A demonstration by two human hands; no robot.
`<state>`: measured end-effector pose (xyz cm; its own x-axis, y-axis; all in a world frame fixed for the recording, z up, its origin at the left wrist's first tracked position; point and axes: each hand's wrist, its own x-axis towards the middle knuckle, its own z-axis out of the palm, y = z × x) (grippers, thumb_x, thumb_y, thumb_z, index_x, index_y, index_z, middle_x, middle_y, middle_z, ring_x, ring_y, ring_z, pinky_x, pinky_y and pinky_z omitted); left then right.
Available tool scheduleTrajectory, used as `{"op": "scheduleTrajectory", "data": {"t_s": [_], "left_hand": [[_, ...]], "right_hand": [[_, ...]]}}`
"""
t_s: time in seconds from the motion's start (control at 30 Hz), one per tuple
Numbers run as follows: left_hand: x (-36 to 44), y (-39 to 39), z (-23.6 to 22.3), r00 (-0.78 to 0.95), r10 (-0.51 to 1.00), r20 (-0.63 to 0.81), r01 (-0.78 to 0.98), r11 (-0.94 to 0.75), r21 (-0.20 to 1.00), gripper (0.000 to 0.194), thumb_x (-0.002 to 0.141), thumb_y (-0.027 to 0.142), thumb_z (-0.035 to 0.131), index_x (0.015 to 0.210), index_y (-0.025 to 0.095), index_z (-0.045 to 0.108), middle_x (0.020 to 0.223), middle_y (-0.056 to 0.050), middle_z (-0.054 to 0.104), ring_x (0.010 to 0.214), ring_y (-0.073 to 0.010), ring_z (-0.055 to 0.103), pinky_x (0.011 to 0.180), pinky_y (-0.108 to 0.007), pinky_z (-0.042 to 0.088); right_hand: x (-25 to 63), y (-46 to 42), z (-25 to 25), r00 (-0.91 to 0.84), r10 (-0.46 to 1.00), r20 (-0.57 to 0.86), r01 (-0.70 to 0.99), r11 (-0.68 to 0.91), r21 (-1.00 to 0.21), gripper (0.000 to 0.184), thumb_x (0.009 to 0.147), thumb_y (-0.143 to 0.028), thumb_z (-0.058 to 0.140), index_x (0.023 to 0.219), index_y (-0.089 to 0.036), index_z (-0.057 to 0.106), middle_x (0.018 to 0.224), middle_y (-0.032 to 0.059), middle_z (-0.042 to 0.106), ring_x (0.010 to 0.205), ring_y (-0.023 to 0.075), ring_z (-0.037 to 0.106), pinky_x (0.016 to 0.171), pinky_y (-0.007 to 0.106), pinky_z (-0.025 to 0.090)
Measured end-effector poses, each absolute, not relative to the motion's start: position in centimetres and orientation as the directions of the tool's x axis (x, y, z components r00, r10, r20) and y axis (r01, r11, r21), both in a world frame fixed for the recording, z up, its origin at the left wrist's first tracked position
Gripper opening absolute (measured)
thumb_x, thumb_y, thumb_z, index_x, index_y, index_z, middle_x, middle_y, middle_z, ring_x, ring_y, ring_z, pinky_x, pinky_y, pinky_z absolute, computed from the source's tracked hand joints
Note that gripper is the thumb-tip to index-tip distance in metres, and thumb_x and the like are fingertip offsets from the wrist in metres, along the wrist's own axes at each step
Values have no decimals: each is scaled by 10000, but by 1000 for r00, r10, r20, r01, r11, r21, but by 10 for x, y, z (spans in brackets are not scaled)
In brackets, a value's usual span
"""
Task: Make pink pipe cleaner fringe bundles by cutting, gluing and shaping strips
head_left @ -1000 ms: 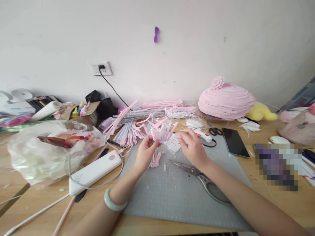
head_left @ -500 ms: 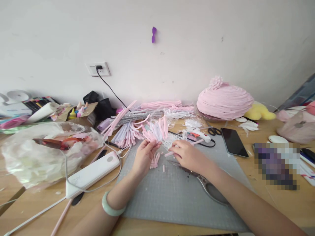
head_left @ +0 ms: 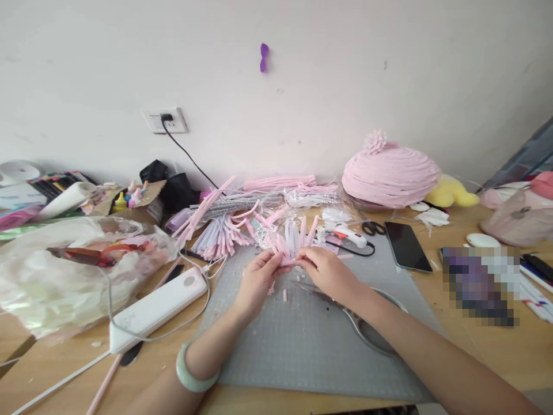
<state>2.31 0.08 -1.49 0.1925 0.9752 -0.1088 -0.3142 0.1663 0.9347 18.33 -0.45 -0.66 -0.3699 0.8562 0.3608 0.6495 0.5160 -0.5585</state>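
Left hand and right hand pinch a pink-and-white bundle.
Fingertips of both close on its lower edge, just above the gray mat, while its strips fan upward. Scissors lie on the mat, partly covered by the right arm. Beyond that hand is a glue gun, with a phone farther right.

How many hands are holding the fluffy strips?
2. The left hand pinches the left side of the strips, and the right hand pinches the right side. Some fingertips are hidden, but no other hands show.
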Motion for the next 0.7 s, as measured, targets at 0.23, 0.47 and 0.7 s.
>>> {"op": "scheduleTrajectory", "data": {"t_s": [0.23,0.47,0.7], "left_hand": [[20,2,-20,266,957,-114,-249,182,951,259,737,388,596,858,159,600,806,-37,670,803,-181,645,675,-256,496],[24,-1,-16,325,942,-85,-308,190,932,269,729,370,624,887,155,649,938,-48,684,894,-183,622,838,-295,468],[23,1,-14,295,946,-130,-311,224,924,237,645,271,717,836,145,656,789,-26,702,746,-122,632,769,-226,467]], "right_hand": [[184,-2,-2,-339,887,313,636,461,-619,146,850,-167,479,718,-175,540,659,-5,566,636,119,513,596,220,366],[183,-1,-3,-350,886,304,637,464,-616,172,845,-177,483,677,-176,519,654,0,552,647,124,496,609,233,353],[188,-4,0,-211,924,319,520,382,-764,150,802,-264,512,679,-179,514,626,-14,553,571,107,486,542,221,335]]}}
